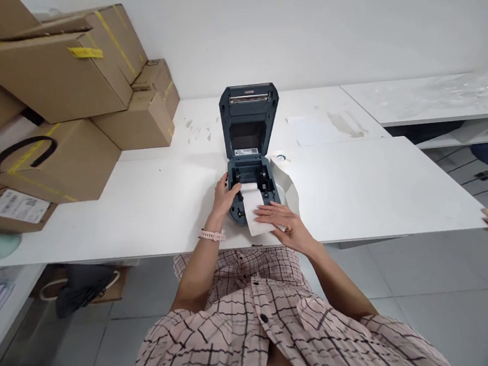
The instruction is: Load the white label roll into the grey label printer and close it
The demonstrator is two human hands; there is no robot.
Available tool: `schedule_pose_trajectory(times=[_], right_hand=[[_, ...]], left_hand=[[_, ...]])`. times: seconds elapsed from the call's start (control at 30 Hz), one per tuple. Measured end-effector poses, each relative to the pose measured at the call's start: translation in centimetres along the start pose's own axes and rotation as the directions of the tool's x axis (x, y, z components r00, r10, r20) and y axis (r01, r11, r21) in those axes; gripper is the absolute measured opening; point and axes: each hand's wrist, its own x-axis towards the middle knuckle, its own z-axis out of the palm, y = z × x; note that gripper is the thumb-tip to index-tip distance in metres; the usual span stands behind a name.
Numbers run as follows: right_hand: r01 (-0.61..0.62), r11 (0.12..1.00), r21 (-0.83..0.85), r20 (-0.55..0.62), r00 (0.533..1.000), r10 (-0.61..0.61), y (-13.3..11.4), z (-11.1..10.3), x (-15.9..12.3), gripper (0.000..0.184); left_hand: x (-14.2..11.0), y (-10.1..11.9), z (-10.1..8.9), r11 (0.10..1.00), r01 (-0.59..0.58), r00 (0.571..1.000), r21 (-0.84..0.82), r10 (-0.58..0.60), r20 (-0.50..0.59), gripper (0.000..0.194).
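A dark label printer (233,206) stands on the white table with its lid (244,117) raised. From inside it a strip of white label paper (254,223) runs out over the front edge. My left hand (223,199) grips the printer's left side, its thumb reaching over the rim near the paper. My right hand (286,224) has its fingers laid across the strip and the thumb by its lower edge, holding the paper. Part of the printer's front is hidden behind the strip and fingers.
A loose length of white paper (288,193) curls along the printer's right side, by a white roll (281,158). Cardboard boxes (74,78) are stacked at the left. A thin white sheet (312,130) lies at the back right. The table's front edge (361,238) is close to my body.
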Motion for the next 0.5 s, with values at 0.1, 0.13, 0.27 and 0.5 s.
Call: schedule_pose_trajectory(times=[0.1,0.13,0.27,0.5], right_hand=[[-0.002,1.000,-0.001,-0.009,1.000,0.002,0.10,0.28,-0.03,0.032],[0.000,1.000,-0.001,-0.013,1.000,0.000,0.11,0.32,-0.05,0.031],[0.002,1.000,-0.007,-0.015,1.000,-0.002,-0.04,0.22,-0.12,0.031],[-0.029,0.999,-0.033,-0.011,1.000,0.029,-0.12,0.49,-0.12,0.031]], left_hand=[[0.08,-0.06,0.07,1.000,0.007,1.000,-0.029,-0.007,0.016,0.065],[0.08,-0.08,0.09,0.999,0.011,1.000,-0.040,-0.010,0.023,0.065],[-0.15,0.11,0.09,0.995,0.025,0.999,-0.093,-0.021,0.041,0.067],[-0.23,0.70,-0.01,0.992,0.024,0.998,-0.125,-0.017,0.056,0.069]])
